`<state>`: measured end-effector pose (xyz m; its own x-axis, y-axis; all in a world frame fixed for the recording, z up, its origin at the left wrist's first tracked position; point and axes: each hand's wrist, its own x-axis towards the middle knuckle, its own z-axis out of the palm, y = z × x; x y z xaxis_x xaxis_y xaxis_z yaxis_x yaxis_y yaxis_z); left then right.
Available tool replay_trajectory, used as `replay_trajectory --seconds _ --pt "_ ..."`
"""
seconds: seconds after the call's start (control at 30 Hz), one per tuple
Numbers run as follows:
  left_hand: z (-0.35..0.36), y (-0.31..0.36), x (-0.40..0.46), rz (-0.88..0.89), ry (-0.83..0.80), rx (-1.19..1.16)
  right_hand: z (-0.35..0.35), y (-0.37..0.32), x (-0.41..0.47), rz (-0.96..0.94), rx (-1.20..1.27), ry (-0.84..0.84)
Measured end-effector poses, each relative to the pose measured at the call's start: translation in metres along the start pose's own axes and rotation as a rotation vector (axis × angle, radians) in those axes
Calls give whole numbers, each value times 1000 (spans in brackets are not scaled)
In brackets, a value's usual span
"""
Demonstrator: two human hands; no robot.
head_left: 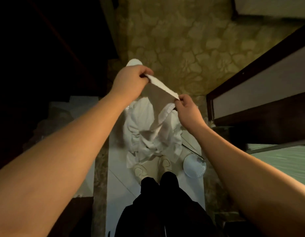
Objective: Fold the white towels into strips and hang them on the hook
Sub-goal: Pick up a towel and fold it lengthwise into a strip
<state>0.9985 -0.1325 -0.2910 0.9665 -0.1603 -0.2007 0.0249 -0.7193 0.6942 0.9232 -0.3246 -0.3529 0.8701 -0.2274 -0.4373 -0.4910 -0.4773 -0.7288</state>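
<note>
Two bare forearms reach forward from the bottom corners, over dark trousers [158, 207] and pale shoes [153, 165]. At their ends, the left hand [131, 81] and right hand [186, 108] hold a white towel [158, 100] up between them. The left fingers are curled tight round one top corner, which pokes out just past the knuckles; the right thumb and fingertips pinch the other corner, the rest of that hand loosely curled. The towel's top edge runs taut from the left fingers down to the right ones, as a narrow bright band. Below that edge the cloth hangs in a shaded sheet, sagging towards the right fingers, and its lower part drops onto a heap [151, 132] of crumpled white cloth lying on the floor [117, 168] under both hands; where the held towel ends and the heap begins cannot be told. Just right of the shoes, below the right hand, lies a round white object [194, 167]. Beyond the fingers spreads patterned carpet [182, 48].
</note>
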Motion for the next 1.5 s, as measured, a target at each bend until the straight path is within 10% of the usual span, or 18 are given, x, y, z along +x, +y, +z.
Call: replay_trajectory --seconds 0.33,0.77,1.07,1.5 --pt "-112 25 -65 198 -46 394 -65 -99 -72 -136 118 -170" --pt "-168 55 -277 -159 248 -496 -83 -164 -193 -663 -497 -370" --pt "-193 86 -475 -55 310 -573 -98 -175 -324 -835 -843 -412" --pt "-237 75 -760 -186 627 -589 -58 -182 -514 -1062 -668 -490"
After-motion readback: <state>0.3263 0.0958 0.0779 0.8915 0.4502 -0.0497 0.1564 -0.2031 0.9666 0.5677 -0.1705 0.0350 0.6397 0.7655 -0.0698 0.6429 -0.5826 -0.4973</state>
